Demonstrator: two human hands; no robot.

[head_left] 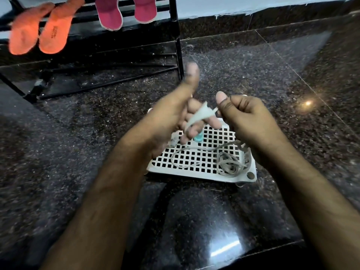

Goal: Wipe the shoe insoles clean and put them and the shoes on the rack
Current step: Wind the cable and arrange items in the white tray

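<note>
Left hand (pixel 173 115) was raised above the floor, thumb stuck upward, fingers loosely extended toward the right; a pale grey lace (pixel 196 116) ran across those fingers, though motion blur kept me from telling whether they curled round it. Right hand (pixel 247 117) was closed in a fist, thumb and forefinger pinching the other end of the same lace near its tip. The two hands were close together, nearly touching at the lace.

Below them, a white perforated tray (pixel 251 175) lay flat on the dark speckled granite floor (pixel 78 152). More of the grey lace lay in a loose loop and a tangled bundle on the tray's right half. A small teal object (pixel 198 137) sat on the tray just under the left fingers; too blurred to identify.

A black metal shoe rack (pixel 178 45) stood at upper left, its right post just beyond the left thumb. Two orange insoles (pixel 37 34) hung side by side over an upper bar at the rack's left side, touching each other. Two pink insoles (pixel 126 10) hung to their right on the same level, apart from each other, partly cut off by the frame's top edge. No shoes were identifiable in view.

A pale wall (pixel 233 4) met the floor behind the rack. A bright light reflection (pixel 307 103) showed on the floor to the right.
</note>
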